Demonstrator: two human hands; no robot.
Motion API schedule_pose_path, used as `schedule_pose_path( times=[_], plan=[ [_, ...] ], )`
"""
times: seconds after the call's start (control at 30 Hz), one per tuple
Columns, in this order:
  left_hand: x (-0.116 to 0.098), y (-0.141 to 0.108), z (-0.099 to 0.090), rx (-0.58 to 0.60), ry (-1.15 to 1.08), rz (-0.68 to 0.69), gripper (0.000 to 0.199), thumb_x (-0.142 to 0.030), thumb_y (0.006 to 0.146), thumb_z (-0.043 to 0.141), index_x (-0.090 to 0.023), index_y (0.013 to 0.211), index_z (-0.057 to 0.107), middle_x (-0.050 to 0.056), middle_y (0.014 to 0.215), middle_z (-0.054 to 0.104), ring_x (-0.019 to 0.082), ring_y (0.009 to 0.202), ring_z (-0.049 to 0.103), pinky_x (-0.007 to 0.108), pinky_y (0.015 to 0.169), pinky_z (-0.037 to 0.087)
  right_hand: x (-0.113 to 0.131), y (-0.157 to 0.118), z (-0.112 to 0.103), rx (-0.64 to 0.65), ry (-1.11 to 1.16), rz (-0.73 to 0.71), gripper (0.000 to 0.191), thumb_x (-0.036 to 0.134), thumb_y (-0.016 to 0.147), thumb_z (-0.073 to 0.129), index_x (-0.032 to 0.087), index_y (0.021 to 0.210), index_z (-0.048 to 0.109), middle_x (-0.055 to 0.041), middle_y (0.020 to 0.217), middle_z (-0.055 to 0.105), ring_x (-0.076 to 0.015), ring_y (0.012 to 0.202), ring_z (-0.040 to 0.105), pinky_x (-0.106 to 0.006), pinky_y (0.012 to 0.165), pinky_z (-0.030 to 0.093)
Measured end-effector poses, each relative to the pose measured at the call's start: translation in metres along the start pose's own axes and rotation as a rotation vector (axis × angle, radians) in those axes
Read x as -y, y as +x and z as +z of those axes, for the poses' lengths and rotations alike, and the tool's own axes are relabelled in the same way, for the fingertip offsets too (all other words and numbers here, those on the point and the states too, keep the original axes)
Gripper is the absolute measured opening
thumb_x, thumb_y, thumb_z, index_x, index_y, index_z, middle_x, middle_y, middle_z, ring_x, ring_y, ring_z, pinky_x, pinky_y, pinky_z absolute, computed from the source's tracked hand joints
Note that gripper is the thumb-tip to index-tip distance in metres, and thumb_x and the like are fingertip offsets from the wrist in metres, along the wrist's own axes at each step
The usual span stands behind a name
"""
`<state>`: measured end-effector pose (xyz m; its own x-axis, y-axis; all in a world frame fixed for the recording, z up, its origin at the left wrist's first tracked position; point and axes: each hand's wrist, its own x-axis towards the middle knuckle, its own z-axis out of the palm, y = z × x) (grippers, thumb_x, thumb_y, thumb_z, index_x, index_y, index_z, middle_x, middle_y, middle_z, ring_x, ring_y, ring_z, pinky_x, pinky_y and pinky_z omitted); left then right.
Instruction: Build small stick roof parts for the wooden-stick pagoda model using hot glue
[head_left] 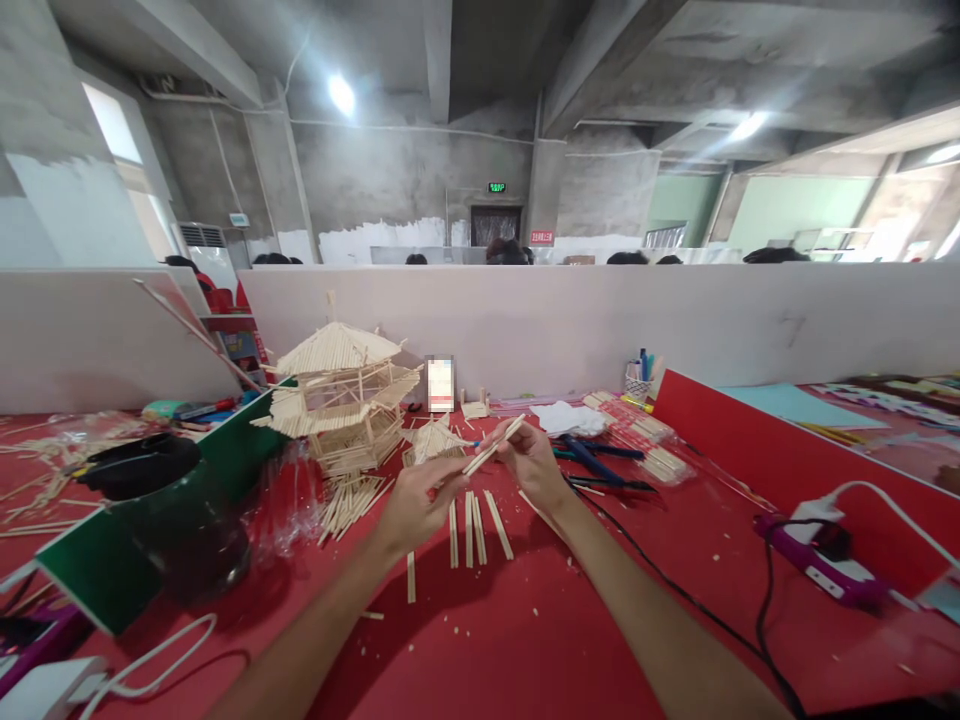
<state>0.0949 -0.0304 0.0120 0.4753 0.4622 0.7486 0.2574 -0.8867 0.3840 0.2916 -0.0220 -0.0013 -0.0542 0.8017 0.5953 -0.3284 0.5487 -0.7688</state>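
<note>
Sticks (489, 451) slant from left grip (421, 503) to right grip (535, 466).

Bright lights (342, 95) shine among concrete beams (437, 60) above half-whitened walls (390, 180).

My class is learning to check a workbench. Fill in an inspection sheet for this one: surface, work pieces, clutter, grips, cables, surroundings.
Surface: red tabletop, dotted with small pale scraps.
Work pieces: thin sticks in hand; loose sticks on the tabletop; stick-built tower at left.
Clutter: pliers, crumpled white sheet and pen holder at right; dark jug at left.
Grips: left grip and right grip both hold the thin sticks.
Cables: black cable across the right side; purple power strip beyond it.
Surroundings: pale partition behind; green divider left, red divider right.
</note>
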Motion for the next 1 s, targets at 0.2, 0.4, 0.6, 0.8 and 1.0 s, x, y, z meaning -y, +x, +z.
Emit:
schedule_pose_path(
  times=[0.2, 0.4, 0.6, 0.8, 1.0],
  plan=[
    [0.004, -0.002, 0.008, -0.019, 0.238, 0.004, 0.025, -0.03, 0.096, 0.055, -0.02, 0.113, 0.07, 0.007, 0.107, 0.077, 0.02, 0.094, 0.073, 0.03, 0.083, 0.059, 0.003, 0.0, 0.006, 0.009, -0.06, -0.001, 0.03, 0.046, 0.074, 0.079, 0.022, 0.079, 0.062, -0.0037, 0.077, 0.073, -0.023, 0.084, 0.071, -0.037, 0.076, 0.059],
    [0.008, -0.006, 0.009, -0.095, 0.264, 0.109, 0.023, -0.027, 0.095, 0.056, -0.02, 0.11, 0.072, 0.006, 0.102, 0.078, 0.018, 0.09, 0.075, 0.026, 0.084, 0.059, 0.003, -0.003, 0.008, 0.011, -0.031, -0.03, 0.025, 0.041, 0.075, 0.078, 0.022, 0.078, 0.062, -0.0024, 0.075, 0.073, -0.0218, 0.083, 0.072, -0.037, 0.078, 0.058],
    [0.001, -0.004, 0.007, -0.058, 0.215, 0.003, 0.023, -0.029, 0.095, 0.056, -0.02, 0.107, 0.073, 0.007, 0.1, 0.078, 0.02, 0.088, 0.074, 0.029, 0.082, 0.058, 0.011, -0.003, 0.012, -0.017, -0.08, 0.009, 0.028, 0.045, 0.073, 0.079, 0.022, 0.076, 0.063, -0.0031, 0.074, 0.073, -0.023, 0.079, 0.071, -0.037, 0.073, 0.059],
    [-0.01, 0.002, 0.01, 0.055, -0.053, -0.301, 0.027, -0.033, 0.094, 0.054, -0.02, 0.106, 0.074, 0.006, 0.095, 0.077, 0.019, 0.079, 0.071, 0.028, 0.074, 0.056, 0.01, -0.002, 0.011, -0.041, -0.132, 0.093, 0.031, 0.047, 0.07, 0.08, 0.021, 0.082, 0.067, -0.0028, 0.077, 0.073, -0.0194, 0.068, 0.068, -0.033, 0.067, 0.058],
    [-0.004, 0.005, 0.014, -0.059, -0.359, -0.477, 0.03, -0.04, 0.088, 0.062, -0.014, 0.096, 0.076, 0.008, 0.087, 0.076, 0.019, 0.075, 0.069, 0.028, 0.067, 0.056, 0.011, 0.0, 0.011, -0.079, -0.162, 0.071, 0.028, 0.042, 0.07, 0.081, 0.021, 0.082, 0.068, -0.0009, 0.075, 0.071, -0.0178, 0.068, 0.066, -0.031, 0.069, 0.055]
  ],
)
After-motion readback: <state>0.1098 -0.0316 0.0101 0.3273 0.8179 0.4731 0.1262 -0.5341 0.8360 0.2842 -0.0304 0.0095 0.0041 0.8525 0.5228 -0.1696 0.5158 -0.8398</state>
